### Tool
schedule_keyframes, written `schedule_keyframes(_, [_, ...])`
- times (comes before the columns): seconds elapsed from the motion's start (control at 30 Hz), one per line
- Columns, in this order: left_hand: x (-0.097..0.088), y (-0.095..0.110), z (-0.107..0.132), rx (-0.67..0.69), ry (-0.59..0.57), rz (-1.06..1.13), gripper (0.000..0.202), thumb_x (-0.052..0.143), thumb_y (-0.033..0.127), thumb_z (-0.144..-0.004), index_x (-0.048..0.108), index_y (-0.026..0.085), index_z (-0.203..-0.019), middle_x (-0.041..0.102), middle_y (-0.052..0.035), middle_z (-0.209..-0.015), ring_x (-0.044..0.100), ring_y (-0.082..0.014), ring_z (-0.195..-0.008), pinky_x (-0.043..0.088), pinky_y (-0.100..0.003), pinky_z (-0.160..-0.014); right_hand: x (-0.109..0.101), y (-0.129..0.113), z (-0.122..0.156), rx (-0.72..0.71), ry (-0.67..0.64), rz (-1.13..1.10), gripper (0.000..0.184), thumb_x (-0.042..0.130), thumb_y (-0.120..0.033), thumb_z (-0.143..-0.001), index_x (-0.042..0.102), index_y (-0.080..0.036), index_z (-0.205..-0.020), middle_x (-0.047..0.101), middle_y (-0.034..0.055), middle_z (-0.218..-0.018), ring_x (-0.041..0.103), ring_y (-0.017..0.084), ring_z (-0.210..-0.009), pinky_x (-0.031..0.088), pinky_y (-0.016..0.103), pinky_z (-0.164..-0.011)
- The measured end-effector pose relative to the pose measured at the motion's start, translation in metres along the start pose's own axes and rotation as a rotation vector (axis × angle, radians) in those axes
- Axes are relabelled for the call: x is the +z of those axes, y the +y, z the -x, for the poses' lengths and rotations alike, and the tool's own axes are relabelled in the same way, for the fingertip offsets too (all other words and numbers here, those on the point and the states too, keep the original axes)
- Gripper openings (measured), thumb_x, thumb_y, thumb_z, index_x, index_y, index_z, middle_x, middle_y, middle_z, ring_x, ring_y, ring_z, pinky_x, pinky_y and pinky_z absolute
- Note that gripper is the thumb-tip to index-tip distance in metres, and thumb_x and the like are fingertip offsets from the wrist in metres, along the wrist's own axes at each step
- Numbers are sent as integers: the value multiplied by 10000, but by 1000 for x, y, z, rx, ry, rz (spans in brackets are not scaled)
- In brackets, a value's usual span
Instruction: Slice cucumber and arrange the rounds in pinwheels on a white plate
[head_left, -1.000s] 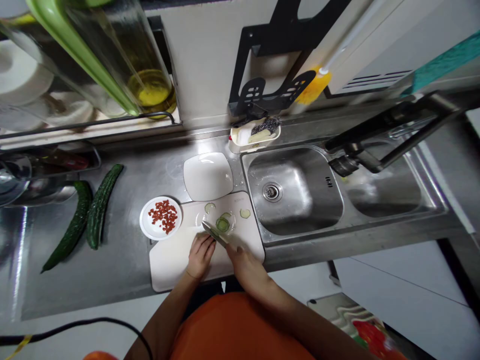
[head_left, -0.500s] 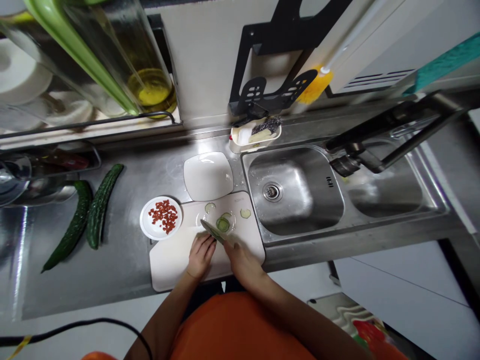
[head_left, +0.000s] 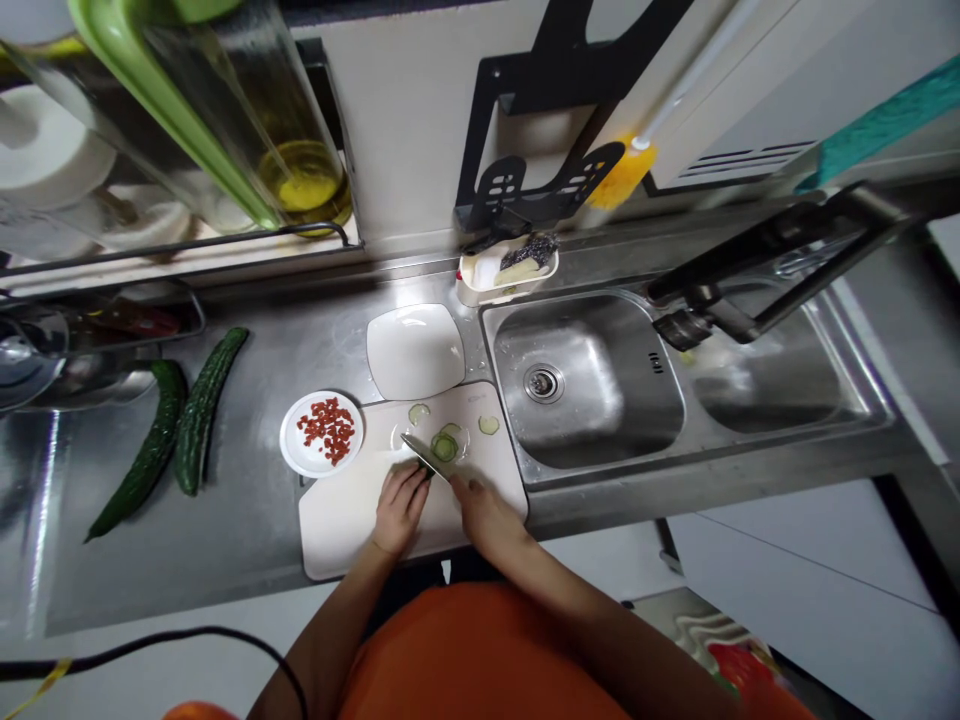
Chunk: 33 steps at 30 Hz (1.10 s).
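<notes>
Just beyond the right hand [head_left: 484, 510], closed around a knife [head_left: 421, 454], cucumber slices [head_left: 444, 447] lay on the cutting board [head_left: 337, 520]. Left of the blade the left hand [head_left: 400, 505] curled, its hold unclear; the board's corner print [head_left: 474, 398] was unreadable.

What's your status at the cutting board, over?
Right hand grips knife, blade over cutting board. Left hand curled beside blade. Cucumber slices just beyond. Dish of red bits at board's far-left corner.

head cam | looks steeply down and forward | close above cutting board [head_left: 339, 522] | sink [head_left: 607, 410] at right
</notes>
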<state>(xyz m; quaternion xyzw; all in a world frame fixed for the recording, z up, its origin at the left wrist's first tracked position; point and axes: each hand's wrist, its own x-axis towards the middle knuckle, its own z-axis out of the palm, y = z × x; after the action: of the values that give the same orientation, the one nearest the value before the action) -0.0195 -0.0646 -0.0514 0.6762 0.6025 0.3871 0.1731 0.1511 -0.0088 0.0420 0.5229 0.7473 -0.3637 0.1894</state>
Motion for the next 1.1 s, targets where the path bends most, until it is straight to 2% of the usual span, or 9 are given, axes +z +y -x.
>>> schedule_keyframes(0.17, [0,0,1,-13,-22,-25,277,580,153,-848,633,186,-1118,650,-88,-1070,599,-195,-1039,485,-403,-957,-10,-1,19,35,-29,5,495,301,-10,-839,500,-198,-1252,644,90,-975,636,182,-836,410,229,-620])
schedule_keyframes(0.43, [2,-4,5,15,22,-92,215,597,165,-840,645,171,-1050,650,-85,-1013,604,-192,-1000,493,-399,-940,-21,-2,47,46,-105,57,491,266,-8,-850,511,-216,-1221,637,96,-992,655,194,-790,436,244,-606])
schedule_keyframes(0.73, [1,-3,4,9,15,-74,218,591,158,-840,640,169,-1053,652,-87,-1024,607,-193,-1007,494,-403,-939,-15,2,52,53,-101,57,539,235,9,-840,492,-213,-1259,644,98,-983,656,197,-789,446,252,-616])
schedule_keyframes(1.1, [1,-3,4,7,26,-69,207,586,173,-847,650,177,-1043,661,-86,-1016,618,-192,-994,503,-394,-927,-24,-2,51,76,-141,33,517,223,2,-855,508,-210,-1230,643,108,-990,659,196,-828,454,246,-648])
